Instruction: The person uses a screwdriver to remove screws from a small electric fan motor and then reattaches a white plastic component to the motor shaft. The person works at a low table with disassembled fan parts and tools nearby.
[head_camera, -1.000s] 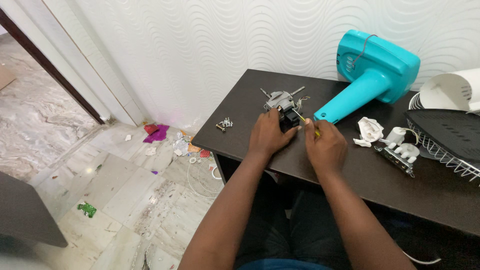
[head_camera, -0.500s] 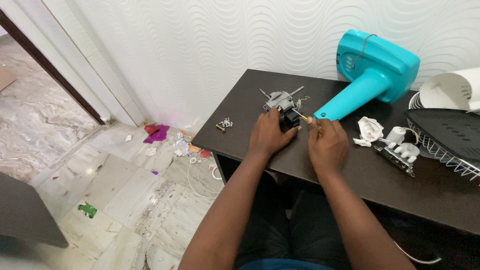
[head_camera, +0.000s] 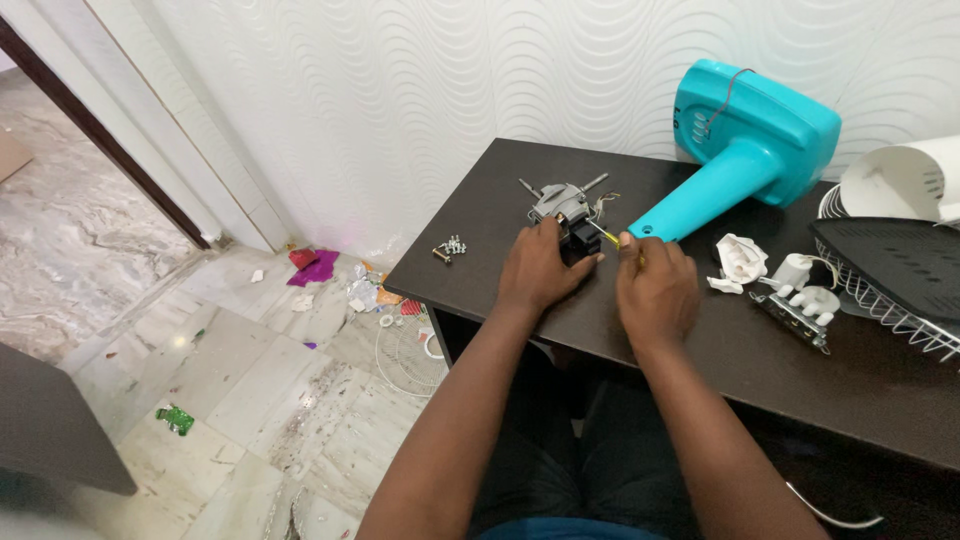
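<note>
Little has changed over the last second: both hands stay at the same spot on the table, and the right hand (head_camera: 655, 290) has shifted only slightly, its thin tool now angled a touch more toward the motor.

From the head camera, the left hand (head_camera: 540, 270) lies curled over the near side of the small grey motor (head_camera: 563, 205), fingers closed around its dark lower block and pinning it to the dark table (head_camera: 520, 180). The motor sits near the middle of the table's far half, with its metal shafts sticking out to either side and loose wires trailing to its right. The right hand is closed in a pinch around a slim screwdriver (head_camera: 607, 236) with a yellowish shaft, whose tip meets the motor just beside the left hand's fingertips.

Just left of the motor lies a small heap of screws (head_camera: 450, 246). Behind the right hand rests the turquoise fan body (head_camera: 745, 135), tipped over with its neck pointing toward the hands. To the right lie white plastic parts (head_camera: 740, 260) and a switch plate (head_camera: 800, 300), then a wire grille (head_camera: 880, 300) with a dark blade on it.

Judging by this, the fan is already largely apart: motor out of its housing, screws removed, grille off. The work on the motor itself looks unfinished, since its casing is closed and the tool is engaged.
</note>
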